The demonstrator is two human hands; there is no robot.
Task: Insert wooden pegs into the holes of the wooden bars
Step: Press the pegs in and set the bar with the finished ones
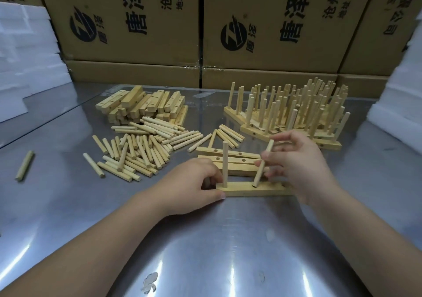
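Near the front middle of the shiny steel tabletop (205, 239), a pale rectangular wooden bar (242, 189) is lying flat with its long axis running left to right, holes facing up. A round wooden peg (225, 162) is standing upright in the hole near its left end. The left hand (194, 182) is gripping that left end, thumb along the front face and fingers curled behind it at the foot of the upright peg. The right hand (301, 159) is pinching a second wooden peg (260, 171) between thumb and fingertips. This one is tilting, its top leaning back and to the right, its lower tip sitting at the mouth of the middle hole. The bar's right end is hiding under the right hand.

Just behind the bar, spare wooden bars (230, 157) are lying parallel to it, leaving only a narrow gap. Farther left a loose heap of wooden pegs (141, 150) is spreading out, with a pile of unfilled bars (141, 104) behind it and one stray peg (25, 165) lying well apart near the left edge. Behind the right hand, a stack of finished bars with upright pegs (296, 109) is crowding close. Bare metal is stretching from the bar's front face toward the person, between the two forearms. Along the far and side edges, brown cardboard boxes (137, 34) and white foam blocks (22, 56) are hemming the tabletop in.
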